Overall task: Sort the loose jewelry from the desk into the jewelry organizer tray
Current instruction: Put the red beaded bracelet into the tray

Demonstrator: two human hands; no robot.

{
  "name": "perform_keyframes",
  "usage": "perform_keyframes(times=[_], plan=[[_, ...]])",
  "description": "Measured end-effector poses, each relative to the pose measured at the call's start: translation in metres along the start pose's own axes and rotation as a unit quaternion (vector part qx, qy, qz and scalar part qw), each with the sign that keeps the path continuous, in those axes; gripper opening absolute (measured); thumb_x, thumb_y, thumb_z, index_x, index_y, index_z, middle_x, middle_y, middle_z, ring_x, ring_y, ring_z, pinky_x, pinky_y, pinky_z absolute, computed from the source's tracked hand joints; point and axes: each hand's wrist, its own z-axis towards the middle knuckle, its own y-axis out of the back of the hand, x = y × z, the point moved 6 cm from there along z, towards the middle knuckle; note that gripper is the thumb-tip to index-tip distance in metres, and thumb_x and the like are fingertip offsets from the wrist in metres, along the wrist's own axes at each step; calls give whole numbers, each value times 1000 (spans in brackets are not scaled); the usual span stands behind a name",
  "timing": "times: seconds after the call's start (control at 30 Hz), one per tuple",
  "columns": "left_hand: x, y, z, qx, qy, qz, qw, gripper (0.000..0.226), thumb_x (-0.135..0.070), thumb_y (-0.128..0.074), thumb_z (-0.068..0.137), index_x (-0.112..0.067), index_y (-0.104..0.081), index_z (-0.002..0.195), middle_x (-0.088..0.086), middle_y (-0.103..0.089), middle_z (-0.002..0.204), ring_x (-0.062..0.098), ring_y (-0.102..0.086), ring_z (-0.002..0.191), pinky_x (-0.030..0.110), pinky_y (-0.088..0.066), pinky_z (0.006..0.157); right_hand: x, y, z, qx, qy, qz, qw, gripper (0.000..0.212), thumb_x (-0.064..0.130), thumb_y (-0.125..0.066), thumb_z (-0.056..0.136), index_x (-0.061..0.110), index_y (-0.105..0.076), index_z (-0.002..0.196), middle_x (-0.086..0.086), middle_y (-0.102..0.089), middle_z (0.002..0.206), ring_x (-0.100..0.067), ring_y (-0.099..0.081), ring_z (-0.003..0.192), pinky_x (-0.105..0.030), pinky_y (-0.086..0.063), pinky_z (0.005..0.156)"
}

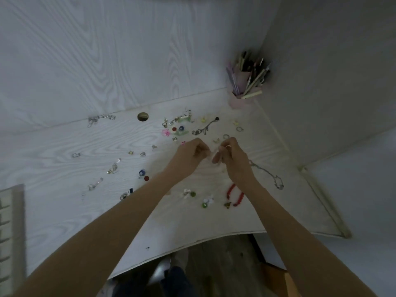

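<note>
Two hands meet over the middle of the counter (64,146): my left hand (190,152) and my right hand (232,159), fingers curled in on both, pinching between them a small pale piece (212,154) too blurred to name. It hangs just above the counter, between the two grips, touching the fingertips of each.

Loose jewelry lies all round. Toward the back edge, beyond my left hand, sits a cluster with a pink charm (166,132), a red bead (174,129) and a blue bead (181,127); a silver chain (202,130) lies just beyond the gap between my hands. Another chain (99,119) lies at the back edge, left of a round hole (143,116). To the right of my right wrist a thin chain (267,174) runs toward the right edge. Near the front edge, under my right forearm, lies a red bracelet (235,195), with a green bead (204,204) just left of it. Rings and earrings are scattered on the left half, well apart from my hands. A pen cup (242,97) stands in the back right corner. At the far left edge a pale tray (10,211) shows in part.
</note>
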Motion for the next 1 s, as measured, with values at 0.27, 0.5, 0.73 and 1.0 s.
perform_keyframes(times=[0.27, 0.5, 0.73, 1.0], plan=[[23, 105, -73, -100, 142, -401, 900, 16, -7, -44, 98, -11, -55, 88, -2, -65, 69, 10, -65, 65, 20, -56, 64, 84, -91, -9, 175, -37, 163, 970, 26, 15, -44, 100, 11, -51, 76, 0, -47, 62, -8, -46, 50, -26, -49, 59], [79, 185, -164, -174, 171, -471, 848, 22, -12, -47, 97, -7, -63, 110, 8, -69, 96, 16, -65, 84, 26, -55, 76, 147, -203, -46, 343, -24, 145, 928, 6, -1, -57, 90, 4, -60, 93, -12, -60, 93, -18, -61, 86, -18, -53, 71], [143, 275, -281, -295, 193, -365, 862, 10, 1, -57, 90, -6, -62, 92, 13, -66, 90, 19, -65, 80, 26, -55, 76, 217, -317, -104, 409, -18, 161, 898, 11, -7, -58, 88, 3, -57, 91, -13, -62, 79, -13, -64, 60, -20, -54, 58], [226, 357, -407, -385, 265, -343, 815, 11, 4, -53, 90, -5, -59, 85, 10, -62, 79, 11, -62, 65, 19, -56, 60, 273, -457, -182, 457, 3, 97, 884, 20, 2, -71, 81, 4, -59, 96, -4, -61, 93, -14, -61, 76, -22, -53, 66]])
